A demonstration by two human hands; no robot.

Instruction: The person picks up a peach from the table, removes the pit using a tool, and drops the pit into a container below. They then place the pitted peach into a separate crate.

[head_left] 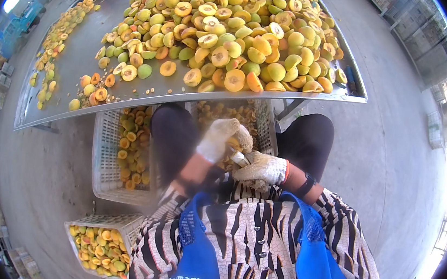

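Across the grey metal worktop lies a heap of round yellow-green halved fruit. Below its near edge sit white slatted plastic crates of pieces. Over the lap, the knit-gloved left hand closes around a fruit; the gloved right hand grips a small tool against it.

Bright even daylight, glare at both side edges, strong fisheye bending, black vignette corners
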